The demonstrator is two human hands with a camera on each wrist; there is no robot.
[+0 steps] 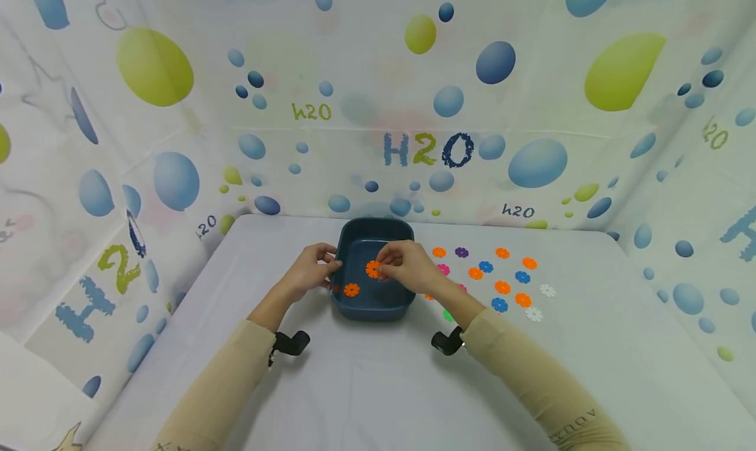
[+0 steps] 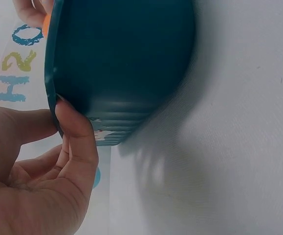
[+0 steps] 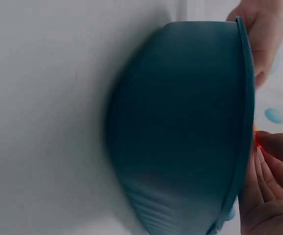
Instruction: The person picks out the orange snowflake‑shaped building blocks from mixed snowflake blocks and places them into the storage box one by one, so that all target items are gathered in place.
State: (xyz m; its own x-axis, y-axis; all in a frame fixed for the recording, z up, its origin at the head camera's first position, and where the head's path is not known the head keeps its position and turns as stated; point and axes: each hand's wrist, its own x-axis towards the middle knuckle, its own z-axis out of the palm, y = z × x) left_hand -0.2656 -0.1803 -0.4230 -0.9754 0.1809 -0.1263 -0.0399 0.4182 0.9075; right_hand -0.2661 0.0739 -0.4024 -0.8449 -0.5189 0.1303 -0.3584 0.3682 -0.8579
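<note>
A dark teal plastic bin (image 1: 372,312) stands on the white-covered table. My left hand (image 1: 310,267) grips its left rim; in the left wrist view the thumb and fingers of that hand (image 2: 48,161) pinch the rim's edge. Over the bin's opening, my right hand (image 1: 409,265) pinches an orange flower-shaped disc (image 1: 373,269) between thumb and fingertips. The right wrist view shows these fingers (image 3: 273,171) just past the rim, with a sliver of orange at their tips. Inside the bin lie another orange flower-shaped disc (image 1: 351,290) and a dark red piece (image 1: 336,288) by the left wall.
Right of the bin, several flower-shaped discs lie scattered: orange (image 1: 502,287), blue (image 1: 499,304), purple (image 1: 461,252), white (image 1: 548,291), and pink and green ones partly behind the right forearm. A patterned curtain (image 1: 366,64) hangs behind and along both sides of the table.
</note>
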